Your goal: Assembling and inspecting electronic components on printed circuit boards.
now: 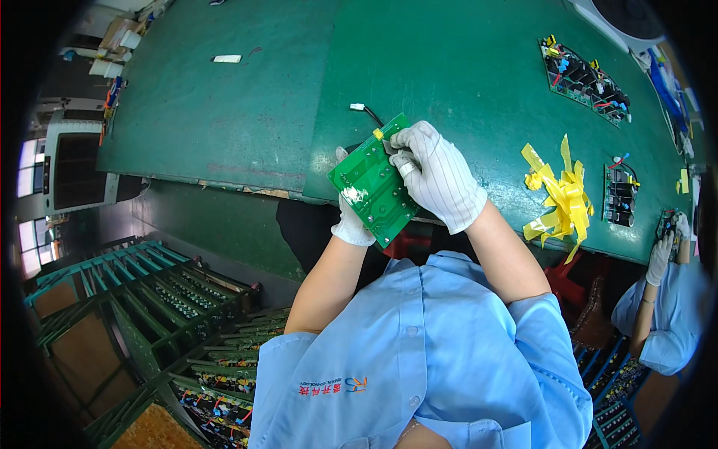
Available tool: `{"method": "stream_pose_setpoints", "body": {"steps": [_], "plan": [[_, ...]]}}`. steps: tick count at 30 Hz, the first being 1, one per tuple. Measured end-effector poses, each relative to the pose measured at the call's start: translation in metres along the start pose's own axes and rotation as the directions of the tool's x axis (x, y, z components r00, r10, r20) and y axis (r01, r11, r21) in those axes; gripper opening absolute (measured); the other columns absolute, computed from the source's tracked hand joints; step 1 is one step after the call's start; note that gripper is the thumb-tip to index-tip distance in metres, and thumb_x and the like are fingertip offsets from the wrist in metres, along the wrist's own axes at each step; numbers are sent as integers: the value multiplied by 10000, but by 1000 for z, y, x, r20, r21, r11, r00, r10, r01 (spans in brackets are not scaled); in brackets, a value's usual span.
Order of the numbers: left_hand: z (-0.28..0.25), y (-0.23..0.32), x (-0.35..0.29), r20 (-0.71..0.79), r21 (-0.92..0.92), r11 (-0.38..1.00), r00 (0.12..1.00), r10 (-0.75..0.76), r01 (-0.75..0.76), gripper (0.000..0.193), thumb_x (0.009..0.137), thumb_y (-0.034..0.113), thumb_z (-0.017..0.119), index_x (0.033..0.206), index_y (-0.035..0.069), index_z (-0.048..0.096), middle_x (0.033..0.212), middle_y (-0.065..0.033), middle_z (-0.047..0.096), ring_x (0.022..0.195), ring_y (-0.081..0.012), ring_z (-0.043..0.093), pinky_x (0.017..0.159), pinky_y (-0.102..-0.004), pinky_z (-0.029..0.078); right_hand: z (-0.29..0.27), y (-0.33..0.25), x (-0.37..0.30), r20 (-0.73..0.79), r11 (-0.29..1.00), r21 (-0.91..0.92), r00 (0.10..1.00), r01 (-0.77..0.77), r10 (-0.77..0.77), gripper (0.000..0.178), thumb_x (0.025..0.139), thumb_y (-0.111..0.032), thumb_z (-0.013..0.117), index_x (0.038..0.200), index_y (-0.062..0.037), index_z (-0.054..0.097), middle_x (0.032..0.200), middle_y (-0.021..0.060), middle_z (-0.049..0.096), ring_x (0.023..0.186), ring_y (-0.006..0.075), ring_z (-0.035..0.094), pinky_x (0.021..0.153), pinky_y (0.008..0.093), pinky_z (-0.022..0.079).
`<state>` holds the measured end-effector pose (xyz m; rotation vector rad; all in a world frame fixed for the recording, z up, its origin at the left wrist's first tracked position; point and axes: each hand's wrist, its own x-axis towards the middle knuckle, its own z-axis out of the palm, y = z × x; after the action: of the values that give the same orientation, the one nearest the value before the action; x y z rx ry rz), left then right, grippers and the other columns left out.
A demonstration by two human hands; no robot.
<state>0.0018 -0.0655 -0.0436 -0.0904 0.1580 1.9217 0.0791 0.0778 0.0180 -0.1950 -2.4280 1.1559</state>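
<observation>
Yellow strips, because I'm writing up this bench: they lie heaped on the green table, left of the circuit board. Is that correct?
Wrong side: the head view shows the yellow strips heaped on the green table, right of the circuit board.

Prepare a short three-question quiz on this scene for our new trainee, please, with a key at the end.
1. Multiple choice: What colour are the tangled strips on the table?
(a) Red
(b) White
(c) Yellow

2. True or false: The left hand is partly hidden behind the green circuit board.

3. Fill in the missing word: The right hand, at the board's upper edge, wears a white striped ____.

Key: 1. (c) Yellow. 2. True. 3. Glove.
</observation>
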Motion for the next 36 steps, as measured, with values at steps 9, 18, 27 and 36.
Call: {"method": "stream_pose_setpoints", "body": {"steps": [9, 18, 27, 36], "plan": [[-2, 5, -6, -60, 33, 999, 998, -21, 23, 845, 911, 785, 265, 1450, 151, 412, 1399, -120, 507, 1256, -311, 534, 1025, -497, 471, 3, -5, 5, -61, 1000, -3, 998, 12, -12, 340, 836, 1, 616, 1172, -38, 586, 947, 148, 585, 828, 334, 614, 689, 408, 512], [-7, -1, -3, 77, -22, 999, 997, -29, 31, 828, 934, 752, 266, 1491, 147, 357, 1463, -141, 447, 1307, -332, 484, 1055, -507, 442, -2, 6, 9, -72, 994, 90, 996, 63, -56, 356, 878, -1, 511, 1223, -16, 595, 961, 159, 600, 849, 319, 594, 752, 399, 501], [-2, 4, -14, -35, 95, 994, 998, 56, -53, 743, 966, 665, 345, 1428, 92, 451, 1393, -142, 527, 1242, -333, 532, 1042, -501, 438, -72, 20, -49, -292, 961, -230, 953, -156, 85, 305, 857, -3, 594, 1159, -42, 620, 943, 164, 627, 861, 345, 608, 741, 421, 510], [-6, 0, -10, -117, 254, 964, 987, 112, -79, 683, 968, 656, 365, 1387, 132, 496, 1347, -107, 557, 1197, -292, 565, 979, -470, 490, -132, 40, -124, -218, 574, -602, 806, -555, 550, 316, 871, -46, 568, 1182, -31, 622, 966, 229, 619, 853, 402, 636, 764, 452, 519]]}}
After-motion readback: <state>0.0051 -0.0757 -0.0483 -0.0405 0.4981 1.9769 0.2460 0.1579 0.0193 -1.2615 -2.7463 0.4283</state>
